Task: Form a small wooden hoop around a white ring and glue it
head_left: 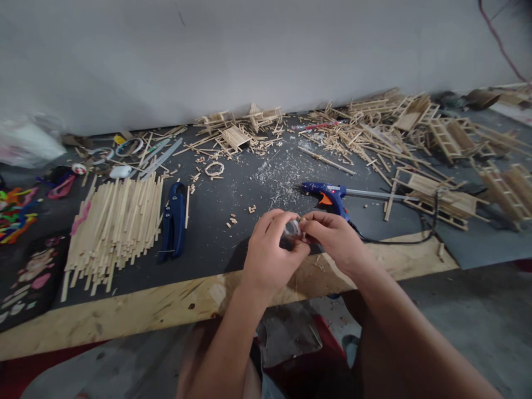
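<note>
A small clear ring point(295, 226) is held by the left hand point(270, 244) near the worktop's point(220, 238) front edge; the right hand point(334, 237) is pinched narrow at its rim, any piece between the fingertips being indistinct.

Glue gun point(331, 190) & cutter point(178, 219) smooth plastic (semi-gloss), sticks point(118, 224) bare matt wood, tabletop point(211, 219) matt w/ wood edge point(166, 311).
</note>
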The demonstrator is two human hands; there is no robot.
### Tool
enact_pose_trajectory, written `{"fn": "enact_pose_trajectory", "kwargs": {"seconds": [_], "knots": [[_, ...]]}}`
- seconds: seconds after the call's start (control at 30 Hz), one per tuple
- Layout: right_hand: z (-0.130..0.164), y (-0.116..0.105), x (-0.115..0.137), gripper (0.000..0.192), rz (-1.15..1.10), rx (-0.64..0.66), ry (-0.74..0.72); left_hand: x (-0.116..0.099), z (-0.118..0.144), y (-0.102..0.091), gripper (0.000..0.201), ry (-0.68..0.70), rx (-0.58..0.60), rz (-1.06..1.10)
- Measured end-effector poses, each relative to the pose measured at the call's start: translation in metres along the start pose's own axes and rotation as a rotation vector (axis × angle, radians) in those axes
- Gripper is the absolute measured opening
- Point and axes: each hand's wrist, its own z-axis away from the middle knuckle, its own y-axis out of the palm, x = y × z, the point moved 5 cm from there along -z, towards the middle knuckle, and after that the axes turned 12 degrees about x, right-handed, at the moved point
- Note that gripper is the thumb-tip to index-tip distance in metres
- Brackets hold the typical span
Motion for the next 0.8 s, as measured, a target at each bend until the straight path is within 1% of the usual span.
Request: {"fn": "enact_pose_trajectory", "kwargs": {"seconds": [0.1,0.2,0.27,0.37,0.47,0.67,0.8], "knots": [[0.000,0.000,0.000,0.012,-0.014,0.004,-0.009,0.000,0.000,-0.001,0.039,-0.008,-0.007,0.014],[-0.001,0.000,0.000,0.013,-0.045,0.033,-0.026,0.002,0.000,-0.001,0.035,-0.053,0.000,0.063],[-0.001,0.001,0.002,0.014,-0.066,0.082,-0.044,0.009,0.000,-0.002,0.030,-0.121,0.003,0.153],[-0.001,0.004,0.003,0.016,-0.076,0.182,-0.063,0.022,0.000,-0.001,0.026,-0.240,-0.006,0.351],[-0.001,0.003,0.003,0.021,-0.053,0.202,-0.078,0.032,0.000,-0.002,0.025,-0.314,-0.007,0.469],[-0.001,0.002,0.004,0.022,0.025,0.163,-0.096,0.038,0.001,-0.005,0.025,-0.360,-0.010,0.430],[0.000,0.000,0.003,0.022,0.018,0.131,-0.081,0.035,0.001,-0.007,0.023,-0.297,-0.027,0.287]]}}
